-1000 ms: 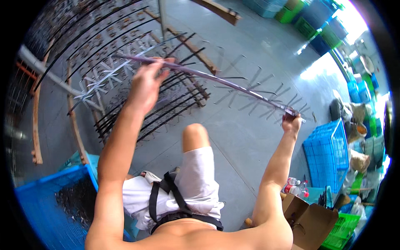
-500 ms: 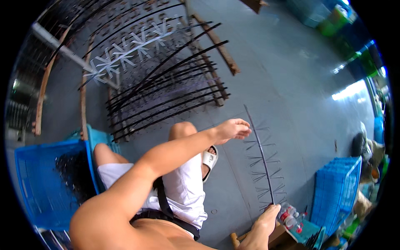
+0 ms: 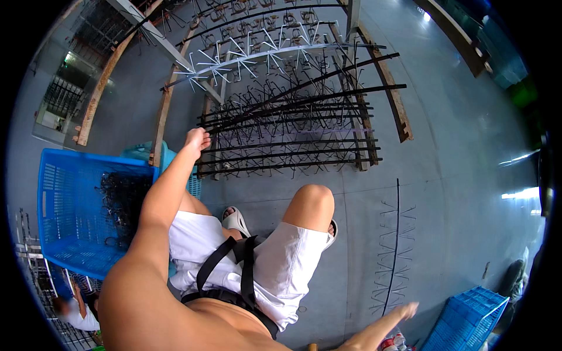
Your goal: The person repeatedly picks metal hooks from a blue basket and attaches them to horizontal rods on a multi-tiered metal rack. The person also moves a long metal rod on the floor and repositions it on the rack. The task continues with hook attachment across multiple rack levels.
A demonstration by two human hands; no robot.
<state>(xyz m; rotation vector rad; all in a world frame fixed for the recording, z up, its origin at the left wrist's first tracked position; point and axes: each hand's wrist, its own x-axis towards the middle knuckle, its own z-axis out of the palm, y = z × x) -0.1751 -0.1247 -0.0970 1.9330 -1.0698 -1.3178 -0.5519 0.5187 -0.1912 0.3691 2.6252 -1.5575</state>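
Hooked rod (image 3: 396, 251) is down on the floor (image 3: 456, 210) now, off the rack's (image 3: 400, 125) near right corner. Half a second ago the right hand (image 3: 404, 311) had it; that one's let go, blurry. Left hand (image 3: 198, 140) went to the rack's left edge, seemingly gripping a black bar (image 3: 374, 90), so work's shifted there.
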